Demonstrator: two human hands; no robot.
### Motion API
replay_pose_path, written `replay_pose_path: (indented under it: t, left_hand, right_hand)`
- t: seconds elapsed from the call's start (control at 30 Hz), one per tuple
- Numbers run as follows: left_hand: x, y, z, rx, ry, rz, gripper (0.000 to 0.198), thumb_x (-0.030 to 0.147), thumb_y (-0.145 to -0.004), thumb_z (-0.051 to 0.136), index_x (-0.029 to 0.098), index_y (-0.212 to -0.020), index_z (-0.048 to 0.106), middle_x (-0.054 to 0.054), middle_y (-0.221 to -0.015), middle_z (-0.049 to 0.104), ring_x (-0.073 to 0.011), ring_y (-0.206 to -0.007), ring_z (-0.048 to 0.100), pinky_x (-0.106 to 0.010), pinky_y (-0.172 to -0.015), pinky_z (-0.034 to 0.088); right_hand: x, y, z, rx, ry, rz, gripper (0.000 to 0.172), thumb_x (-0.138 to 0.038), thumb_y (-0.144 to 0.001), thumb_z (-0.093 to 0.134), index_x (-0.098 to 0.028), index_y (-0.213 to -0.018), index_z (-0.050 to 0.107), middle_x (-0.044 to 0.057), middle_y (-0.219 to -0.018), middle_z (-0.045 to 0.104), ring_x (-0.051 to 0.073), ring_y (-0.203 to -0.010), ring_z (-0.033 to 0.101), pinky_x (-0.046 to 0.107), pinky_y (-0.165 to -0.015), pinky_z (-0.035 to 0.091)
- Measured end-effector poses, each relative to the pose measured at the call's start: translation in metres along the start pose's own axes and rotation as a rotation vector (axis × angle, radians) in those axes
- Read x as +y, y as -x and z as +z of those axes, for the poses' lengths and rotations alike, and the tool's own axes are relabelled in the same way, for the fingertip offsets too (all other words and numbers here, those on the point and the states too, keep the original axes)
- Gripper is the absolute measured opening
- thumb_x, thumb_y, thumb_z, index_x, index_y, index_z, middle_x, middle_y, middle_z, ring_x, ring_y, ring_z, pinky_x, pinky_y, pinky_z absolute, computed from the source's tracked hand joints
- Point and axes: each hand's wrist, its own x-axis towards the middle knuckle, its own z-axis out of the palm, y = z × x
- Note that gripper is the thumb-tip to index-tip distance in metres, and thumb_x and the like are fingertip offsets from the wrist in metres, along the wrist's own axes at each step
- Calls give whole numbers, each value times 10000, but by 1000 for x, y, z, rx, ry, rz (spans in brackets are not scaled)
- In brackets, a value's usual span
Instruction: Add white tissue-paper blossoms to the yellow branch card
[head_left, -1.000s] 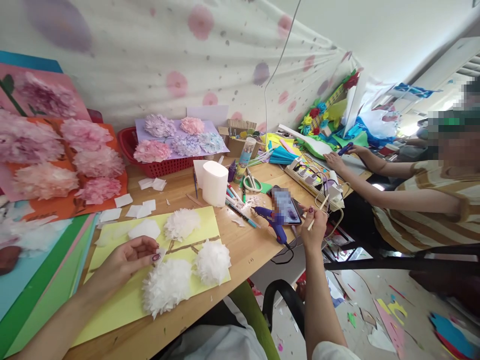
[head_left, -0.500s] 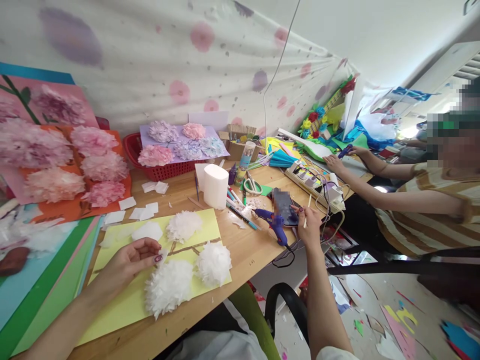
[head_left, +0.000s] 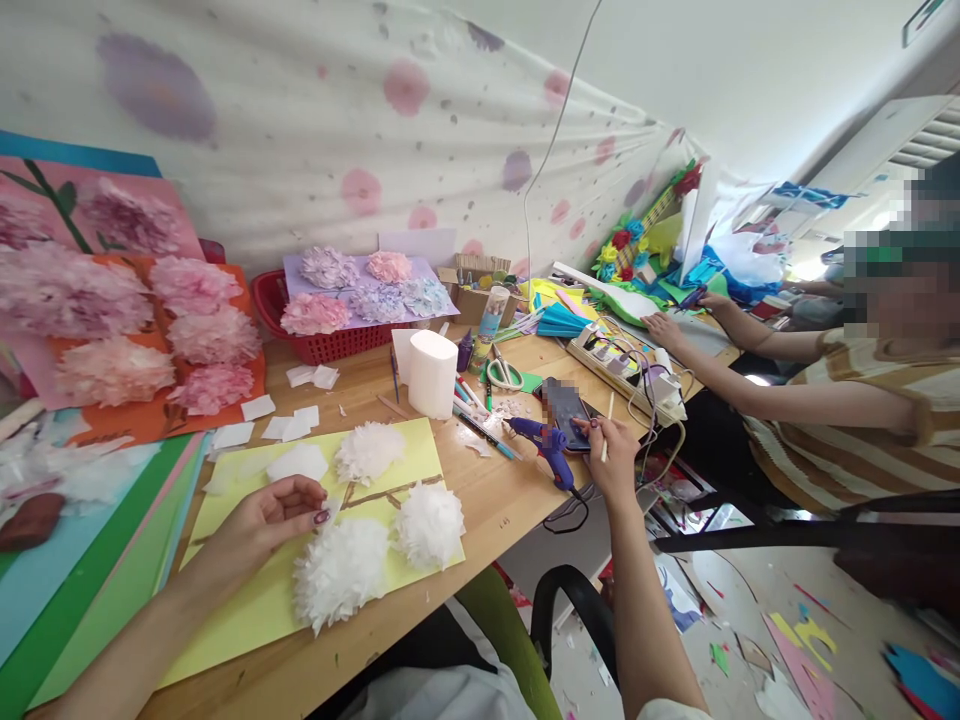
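Pinching a translucent white scrap (head_left: 332,507) lower left, left fingers (head_left: 306,525) nearly meet; right fingers (head_left: 595,425) clasp a thin pale stick (head_left: 610,404) near the wooden table (head_left: 484,510) edge.

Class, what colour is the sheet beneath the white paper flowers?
Pale yellow; the sheet shows best in the head view.

craft workshop, shown by the wooden worktop (head_left: 480,512) bearing white paper flowers (head_left: 341,570), a glue gun (head_left: 541,445), scissors (head_left: 511,375) and a power strip (head_left: 600,358); layered coloured sheets (head_left: 94,580) at left; pink paper flowers (head_left: 210,388) on an orange sheet (head_left: 150,422); paper scraps (head_left: 801,668) strewn over the floor (head_left: 735,655); 1 co-worker (head_left: 862,390) seated at right.
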Motion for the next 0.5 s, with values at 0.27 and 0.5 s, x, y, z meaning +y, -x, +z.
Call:
replay_pose_path:
  t: [0.27,0.5]
  left_hand:
    - [-1,0,0,-14,-28,14,349,392,-542,900,207,-768,708,-30,-789,686,-190,-795,648,-283,-750,539]
    - [0,1,1,-17,-66,37,374,418,-537,898,205,-765,693,-43,-796,686,-218,-809,654,-317,-757,541]
  right_hand:
    - [-8,3,1,22,11,24,422,-440,-948,363,-217,-765,670,97,-823,725,280,-907,596,434,-888,383]
    - [-19,5,-14,109,-77,31,439,-481,-956,366,-216,-726,630,98,-798,724,252,-820,615,394,-821,435]
